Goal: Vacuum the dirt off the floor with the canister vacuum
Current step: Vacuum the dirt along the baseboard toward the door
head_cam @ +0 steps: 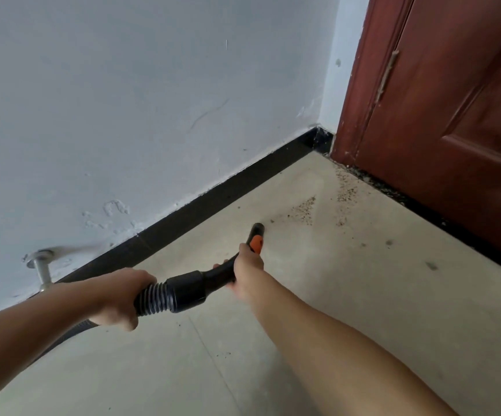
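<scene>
Head view, looking down into the corner of a room. A pale, scuffed wall [123,100] fills the frame from 9 to 12 o'clock. A beige tiled floor [363,310] spreads from 3 round to 7 o'clock. A reddish-brown wooden door [453,115] stands at 2 o'clock. A black skirting board [213,199] runs along the foot of the wall, slanting from 8 o'clock up to the corner at 1 o'clock.

Two bare forearms reach in, one from 8 o'clock and one from 5 o'clock. Just below the middle of the frame they hold the working end of the vacuum. The left hand [120,298] has its fingers curled tight round the ribbed black hose [150,300], just behind a smooth black cuff [187,291]; the hose trails away under that forearm toward 8 o'clock. The right hand [247,273] wraps round the curved black handle [223,271] just ahead of the cuff. Past its knuckles an orange collar [256,244] shows, then the black nozzle tip [257,228], pointing toward 1 o'clock, low over the floor; whether it touches the tile cannot be told.

Brown crumbs of dirt [306,208] lie scattered on the floor at 1 o'clock from the tip, near it but apart, and thicken toward the foot of the door. A small metal door stop [42,265] juts from the wall at 8 o'clock, just above the skirting board.
</scene>
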The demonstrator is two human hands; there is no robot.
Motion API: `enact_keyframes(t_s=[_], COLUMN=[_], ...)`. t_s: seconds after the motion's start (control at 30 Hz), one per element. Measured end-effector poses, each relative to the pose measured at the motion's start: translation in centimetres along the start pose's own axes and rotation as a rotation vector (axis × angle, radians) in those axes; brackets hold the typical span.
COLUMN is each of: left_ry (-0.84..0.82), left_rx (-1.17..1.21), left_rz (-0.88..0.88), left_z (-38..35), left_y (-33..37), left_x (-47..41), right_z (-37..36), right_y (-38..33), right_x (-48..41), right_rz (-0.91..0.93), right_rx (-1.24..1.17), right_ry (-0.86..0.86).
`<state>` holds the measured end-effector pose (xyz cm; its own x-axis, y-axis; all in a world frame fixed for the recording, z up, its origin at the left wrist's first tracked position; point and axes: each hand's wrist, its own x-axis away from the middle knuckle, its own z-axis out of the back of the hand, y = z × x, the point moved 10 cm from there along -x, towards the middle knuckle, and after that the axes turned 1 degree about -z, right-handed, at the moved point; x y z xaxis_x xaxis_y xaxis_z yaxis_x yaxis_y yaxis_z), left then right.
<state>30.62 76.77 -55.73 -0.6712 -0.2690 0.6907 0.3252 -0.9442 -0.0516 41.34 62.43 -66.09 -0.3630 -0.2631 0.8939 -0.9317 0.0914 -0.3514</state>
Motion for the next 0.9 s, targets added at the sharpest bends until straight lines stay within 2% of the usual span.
enact_keyframes(t_s=[0.2, 0.63, 0.9], left_ry=[-0.028, 0.110, 0.073], left_rx=[0.034, -0.038, 0.030], left_rz=[0.039, -0.211, -0.069], left_z=[-1.1, 6.0, 3.3], left_y=[-1.8, 9.8, 3.6], left_x=[0.9, -5.8, -3.8], right_z=[-2.1, 8.4, 1.7], right_y=[1.4, -8.4, -5.7], right_x=[-0.5, -0.8, -1.8], right_rz=[-0.026, 0.120, 0.066], right_rx=[0.027, -0.118, -0.019], right_ry=[-0.044, 0.136, 0.008])
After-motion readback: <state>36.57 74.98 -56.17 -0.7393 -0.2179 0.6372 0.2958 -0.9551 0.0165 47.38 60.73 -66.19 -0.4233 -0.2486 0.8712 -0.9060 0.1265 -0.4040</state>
